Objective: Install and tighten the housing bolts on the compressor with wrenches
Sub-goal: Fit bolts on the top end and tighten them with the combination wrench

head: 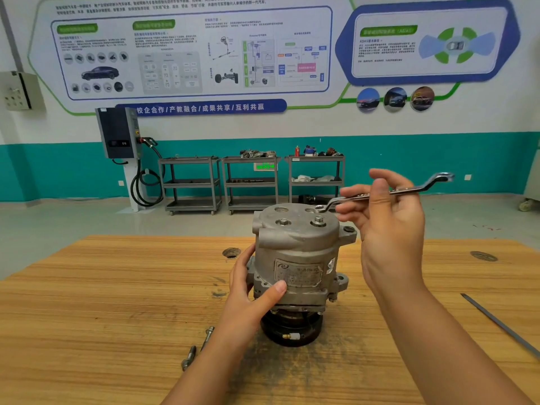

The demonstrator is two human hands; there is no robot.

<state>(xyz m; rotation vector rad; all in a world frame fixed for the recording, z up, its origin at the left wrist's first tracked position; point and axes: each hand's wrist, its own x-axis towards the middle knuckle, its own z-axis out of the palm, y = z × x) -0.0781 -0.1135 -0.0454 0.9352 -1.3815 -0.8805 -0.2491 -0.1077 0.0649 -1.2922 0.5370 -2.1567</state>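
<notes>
Head view. Grey cast-metal compressor (pixel 295 258) stands upright on its black pulley end, mid-bench on the scuffed wooden tabletop (pixel 117 302). Left hand (pixel 247 296) grips the housing's side, thumb across the front near the label. Right hand (pixel 388 229) pinches the shank of a long, offset silver ring wrench (pixel 409 190), held level above the top face.

The wrench's near ring hovers at the far rim of the top, beside an open port. I cannot tell whether it is seated on any bolt.

Two hex bolt heads show on top: the left bolt (pixel 283 222) sits low, the right bolt (pixel 318 220) stands proud. Two loose long bolts (pixel 198 346) lie on the bench by the left forearm.

Risks, as judged:
- Ring half-seated when force comes on: it slips off and rounds the head.
- The proud bolt driven hard (possibly not started square): stripped thread in the soft housing.
- Round pulley base and a one-sided grip: the body twists or tips under torque.
- The forearm sweeps the loose bolts away.
</notes>
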